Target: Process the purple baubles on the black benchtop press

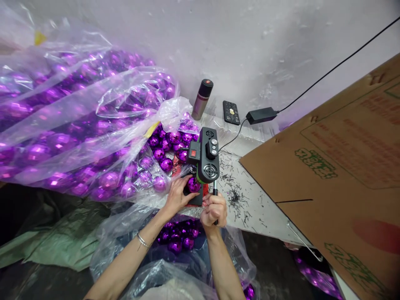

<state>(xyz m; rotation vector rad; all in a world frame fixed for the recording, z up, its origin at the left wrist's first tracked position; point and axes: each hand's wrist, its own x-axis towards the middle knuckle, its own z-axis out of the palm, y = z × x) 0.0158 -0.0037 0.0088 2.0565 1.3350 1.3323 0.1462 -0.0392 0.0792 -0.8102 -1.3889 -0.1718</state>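
A small black bench press machine (204, 150), with a red switch and round vents, stands at the table's front edge. Under its head sits a shiny purple faceted ball (193, 184), gripped between the thumb and fingers of my left hand (178, 196). My right hand (215, 211) is wrapped round the machine's lever (215, 191), to the right of the ball. The machine's head hides the top of the ball and the tool above it. A black base plate (196, 200) shows below the ball.
A big clear plastic bag (78, 116) of purple balls fills the left, with loose balls (166, 164) spilling toward the machine. A tumbler (203, 98), phone (231, 112) and power adapter (261, 115) lie behind. Black scraps (236, 198) litter the table beside a cardboard box (337, 166).
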